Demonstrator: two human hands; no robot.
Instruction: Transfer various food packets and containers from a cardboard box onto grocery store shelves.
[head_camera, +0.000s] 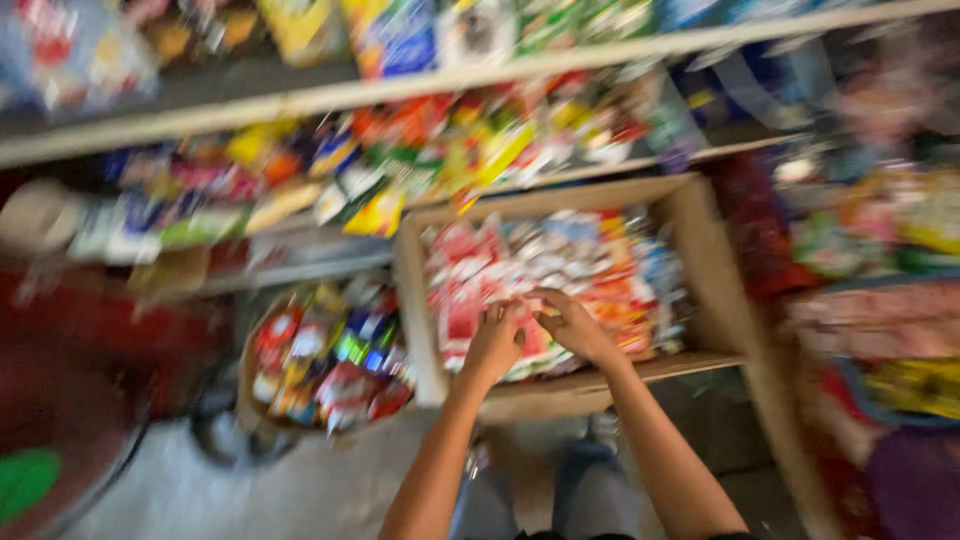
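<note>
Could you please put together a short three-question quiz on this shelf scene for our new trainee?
1. True or false: both hands reach into the cardboard box of packets.
2. What stands left of the box? A) a round basket of packets B) a glass jar C) a metal bucket
3. Fill in: the left hand and right hand are close together over the ____ packets at the box's front.

Key
1. True; both rest on the packets inside, though blur hides whether they grip one.
2. A, the basket.
3. Red and white.
</note>
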